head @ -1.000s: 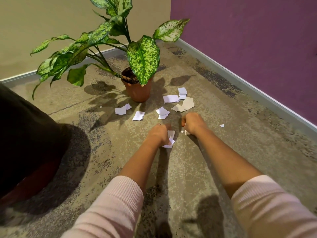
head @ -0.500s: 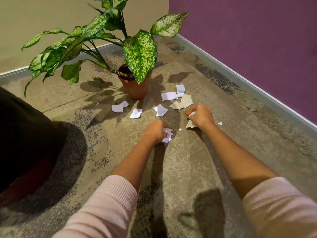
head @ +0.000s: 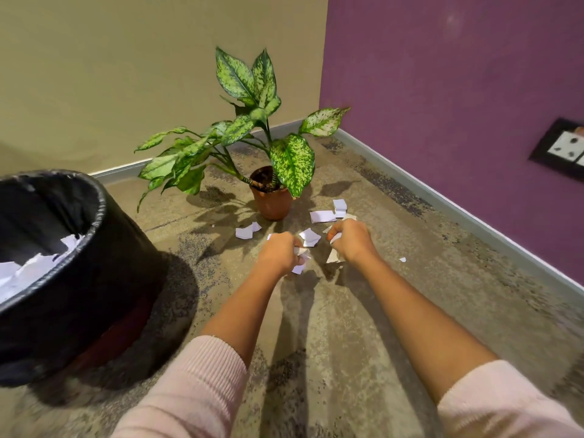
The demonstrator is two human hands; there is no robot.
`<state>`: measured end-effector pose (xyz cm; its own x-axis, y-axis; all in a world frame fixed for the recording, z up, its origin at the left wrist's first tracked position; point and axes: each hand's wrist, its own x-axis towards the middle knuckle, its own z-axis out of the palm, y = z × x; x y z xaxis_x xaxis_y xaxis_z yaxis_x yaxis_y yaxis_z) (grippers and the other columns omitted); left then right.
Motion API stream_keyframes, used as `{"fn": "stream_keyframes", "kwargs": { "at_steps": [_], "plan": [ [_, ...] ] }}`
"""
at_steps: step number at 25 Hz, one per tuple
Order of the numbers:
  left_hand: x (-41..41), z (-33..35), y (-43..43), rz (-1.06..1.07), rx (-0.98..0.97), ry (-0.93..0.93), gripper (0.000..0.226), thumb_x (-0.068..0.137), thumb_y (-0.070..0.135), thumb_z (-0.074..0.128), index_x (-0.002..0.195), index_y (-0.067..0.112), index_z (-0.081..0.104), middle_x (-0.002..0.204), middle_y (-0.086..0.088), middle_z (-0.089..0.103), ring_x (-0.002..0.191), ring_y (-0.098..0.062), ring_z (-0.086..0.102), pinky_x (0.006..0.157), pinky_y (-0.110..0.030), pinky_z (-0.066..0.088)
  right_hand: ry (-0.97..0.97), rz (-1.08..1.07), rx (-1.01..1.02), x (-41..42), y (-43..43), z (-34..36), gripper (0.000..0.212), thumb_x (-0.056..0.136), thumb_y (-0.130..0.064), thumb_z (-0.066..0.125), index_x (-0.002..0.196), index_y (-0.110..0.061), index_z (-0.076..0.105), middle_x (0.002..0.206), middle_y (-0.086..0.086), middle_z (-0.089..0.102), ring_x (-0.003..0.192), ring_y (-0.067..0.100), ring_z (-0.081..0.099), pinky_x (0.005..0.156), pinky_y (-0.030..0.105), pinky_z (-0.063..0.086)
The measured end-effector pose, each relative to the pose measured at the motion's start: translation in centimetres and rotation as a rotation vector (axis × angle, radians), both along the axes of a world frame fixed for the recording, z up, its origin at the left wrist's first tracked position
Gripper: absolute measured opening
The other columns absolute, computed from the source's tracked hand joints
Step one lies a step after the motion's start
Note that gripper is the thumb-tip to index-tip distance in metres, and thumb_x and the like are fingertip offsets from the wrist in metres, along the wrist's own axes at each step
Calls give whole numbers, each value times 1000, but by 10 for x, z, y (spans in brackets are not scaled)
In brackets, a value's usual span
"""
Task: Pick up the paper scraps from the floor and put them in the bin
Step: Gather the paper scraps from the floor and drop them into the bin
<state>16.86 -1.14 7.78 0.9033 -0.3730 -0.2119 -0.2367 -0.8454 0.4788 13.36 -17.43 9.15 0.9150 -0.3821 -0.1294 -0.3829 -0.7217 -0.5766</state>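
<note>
White paper scraps (head: 322,215) lie on the mottled floor in front of a potted plant, with more scraps (head: 247,231) further left. My left hand (head: 279,252) is closed around a bunch of white scraps that stick out below the fingers. My right hand (head: 350,240) is also closed on scraps, one pale piece hanging under it. Both hands hover just above the floor, close together. The bin (head: 94,222), lined with a black bag, stands at the left and holds several white scraps.
A potted plant (head: 271,200) with large spotted leaves stands just behind the scraps. A purple wall with a socket plate (head: 561,150) runs along the right, a beige wall along the back. One tiny scrap (head: 402,259) lies right of my right hand.
The view has tilted up, bringing the bin's open top into sight. My right hand reached toward the beige scraps and closed on paper. Both hands now sit slightly higher with scraps gripped.
</note>
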Motion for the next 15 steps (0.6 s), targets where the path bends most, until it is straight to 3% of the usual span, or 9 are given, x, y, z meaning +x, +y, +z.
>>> {"fn": "stream_keyframes", "kwargs": {
  "at_steps": [3,6,11,15],
  "plan": [
    [-6,39,26,-6,10,-76,27,83,28,74,105,13,73,104,-15,70,102,-33,63,76,-35,50,-35,67,-7,-5,31,37,25,82,0,59,87,-17,77,107,12,71,95,32,66,76,27,52],
    [-10,82,60,18,46,-161,26,82,29,74,103,14,72,103,-15,71,102,-34,63,76,-36,49,-54,103,-11,-7,71,74,29,81,0,56,76,-24,72,98,11,72,96,30,65,73,25,48],
    [-6,153,129,68,119,-282,35,84,29,71,117,20,70,112,-11,70,104,-31,63,77,-34,48,-137,225,12,0,148,126,29,84,-1,58,76,-25,72,107,13,69,89,32,66,72,30,53],
    [-3,207,201,170,131,-342,38,82,28,71,119,16,69,111,-11,71,107,-32,63,83,-33,48,-198,301,67,10,213,158,28,84,-2,64,73,-27,69,110,12,68,83,29,64,65,26,46]
  ]
}}
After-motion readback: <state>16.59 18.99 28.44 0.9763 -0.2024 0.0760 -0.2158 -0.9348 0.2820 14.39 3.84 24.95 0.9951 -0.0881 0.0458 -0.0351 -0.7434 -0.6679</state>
